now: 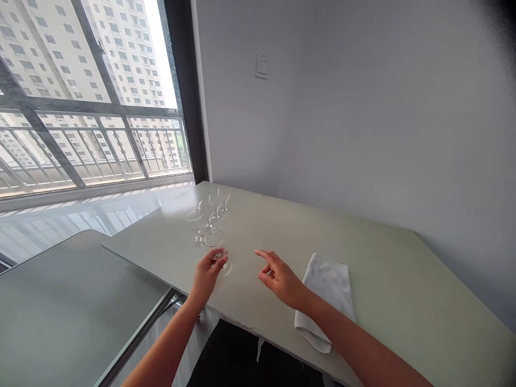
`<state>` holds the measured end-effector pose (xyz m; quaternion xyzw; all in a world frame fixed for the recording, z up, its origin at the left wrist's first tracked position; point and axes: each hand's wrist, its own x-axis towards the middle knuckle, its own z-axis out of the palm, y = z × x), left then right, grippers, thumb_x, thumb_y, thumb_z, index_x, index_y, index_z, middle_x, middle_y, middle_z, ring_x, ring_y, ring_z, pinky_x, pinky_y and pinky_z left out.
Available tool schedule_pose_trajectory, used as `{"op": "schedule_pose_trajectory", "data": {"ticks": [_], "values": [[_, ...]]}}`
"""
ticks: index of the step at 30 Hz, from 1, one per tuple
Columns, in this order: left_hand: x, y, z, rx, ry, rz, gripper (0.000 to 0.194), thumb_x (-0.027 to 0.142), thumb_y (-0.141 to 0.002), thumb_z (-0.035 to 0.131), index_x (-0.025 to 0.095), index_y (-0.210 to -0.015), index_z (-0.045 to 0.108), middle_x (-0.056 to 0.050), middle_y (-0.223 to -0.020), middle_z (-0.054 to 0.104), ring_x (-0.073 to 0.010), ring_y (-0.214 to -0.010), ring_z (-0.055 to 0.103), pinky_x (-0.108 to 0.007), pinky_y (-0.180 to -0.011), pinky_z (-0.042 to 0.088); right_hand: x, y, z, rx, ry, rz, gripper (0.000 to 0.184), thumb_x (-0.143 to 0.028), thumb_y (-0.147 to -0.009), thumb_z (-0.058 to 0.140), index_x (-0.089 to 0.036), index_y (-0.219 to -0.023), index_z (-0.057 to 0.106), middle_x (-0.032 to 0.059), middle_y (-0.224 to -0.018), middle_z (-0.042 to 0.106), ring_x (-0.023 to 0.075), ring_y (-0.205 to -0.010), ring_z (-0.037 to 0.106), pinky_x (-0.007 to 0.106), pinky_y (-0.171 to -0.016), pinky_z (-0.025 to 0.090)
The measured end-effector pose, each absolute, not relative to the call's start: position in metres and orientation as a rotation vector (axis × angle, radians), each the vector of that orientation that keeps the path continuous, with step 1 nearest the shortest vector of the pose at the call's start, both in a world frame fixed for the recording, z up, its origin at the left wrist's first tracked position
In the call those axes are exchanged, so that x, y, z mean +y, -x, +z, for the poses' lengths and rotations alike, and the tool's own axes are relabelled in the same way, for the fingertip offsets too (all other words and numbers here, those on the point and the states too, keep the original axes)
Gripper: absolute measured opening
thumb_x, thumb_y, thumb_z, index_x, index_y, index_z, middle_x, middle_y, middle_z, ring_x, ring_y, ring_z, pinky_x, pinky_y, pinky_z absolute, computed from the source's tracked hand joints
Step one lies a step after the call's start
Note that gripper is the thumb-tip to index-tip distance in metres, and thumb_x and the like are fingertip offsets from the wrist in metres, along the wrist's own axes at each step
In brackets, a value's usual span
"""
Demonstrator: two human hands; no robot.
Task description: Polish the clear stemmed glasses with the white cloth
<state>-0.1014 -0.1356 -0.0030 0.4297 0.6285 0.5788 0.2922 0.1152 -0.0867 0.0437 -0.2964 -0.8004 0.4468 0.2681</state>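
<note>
A clear stemmed glass is in my left hand, whose thumb and fingers close around it above the foot. The glass stands about upright, rim up; whether its foot touches the table I cannot tell. To the right, my right hand hovers over the tabletop with nothing in it, index finger stretched out and the others loosely curled. Several more clear stemmed glasses are grouped just beyond my left hand. A folded white cloth lies on the table, partly hidden under my right forearm.
The pale table has its near edge close to my body. A second, dark-edged table adjoins at the left. Behind are a grey wall with a switch and a large window.
</note>
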Motion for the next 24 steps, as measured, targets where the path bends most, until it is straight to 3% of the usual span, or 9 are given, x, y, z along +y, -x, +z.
{"op": "schedule_pose_trajectory", "data": {"ticks": [6, 11, 15, 20, 24], "values": [[-0.143, 0.178, -0.009, 2.013, -1.012, 1.545, 0.05, 0.053, -0.064, 0.059, 0.017, -0.098, 0.057, -0.006, -0.086, 0.063, -0.0173, -0.071, 0.059, -0.029, -0.068, 0.044, -0.06, -0.204, 0.032, -2.032, 1.158, 0.858, 0.034, -0.032, -0.081, 0.041, -0.027, -0.113, 0.05, 0.0056, -0.126, 0.039, 0.0158, -0.083, 0.055, 0.033, -0.069, 0.051], [-0.141, 0.201, -0.007, 2.193, -0.989, 1.462, 0.053, 0.055, -0.063, 0.058, 0.018, -0.1, 0.058, -0.003, -0.075, 0.063, -0.0186, -0.068, 0.06, -0.03, -0.065, 0.043, -0.06, -0.258, 0.006, -1.981, 1.323, 0.717, 0.035, -0.034, -0.081, 0.041, -0.027, -0.115, 0.046, 0.0071, -0.123, 0.042, 0.0178, -0.086, 0.055, 0.033, -0.068, 0.051], [-0.134, 0.204, -0.009, 2.217, -0.96, 1.475, 0.052, 0.055, -0.063, 0.057, 0.018, -0.1, 0.059, -0.003, -0.074, 0.063, -0.0184, -0.067, 0.059, -0.029, -0.062, 0.043, -0.075, -0.267, -0.012, -2.122, 1.367, 0.467, 0.041, -0.034, -0.083, 0.04, -0.027, -0.124, 0.038, 0.0077, -0.128, 0.039, 0.0241, -0.107, 0.047, 0.042, -0.081, 0.047], [-0.127, 0.205, -0.012, 2.304, -0.948, 1.373, 0.046, 0.05, -0.064, 0.057, 0.024, -0.103, 0.058, -0.002, -0.089, 0.065, -0.022, -0.081, 0.059, -0.035, -0.071, 0.045, -0.089, -0.25, -0.014, -2.212, 1.464, 0.092, 0.05, -0.041, -0.085, 0.038, -0.023, -0.131, 0.031, 0.0121, -0.135, 0.033, 0.0284, -0.122, 0.033, 0.049, -0.095, 0.033], [-0.137, 0.205, -0.013, 2.359, -0.976, 1.513, 0.071, 0.036, -0.062, 0.061, 0.033, -0.126, 0.032, -0.002, -0.125, 0.046, -0.0232, -0.105, 0.051, -0.036, -0.084, 0.043, -0.098, -0.236, -0.021, -2.347, 1.555, 0.117, 0.063, -0.052, -0.083, 0.036, -0.015, -0.134, 0.028, 0.0176, -0.141, 0.022, 0.0348, -0.129, 0.018, 0.053, -0.097, 0.027]]}}
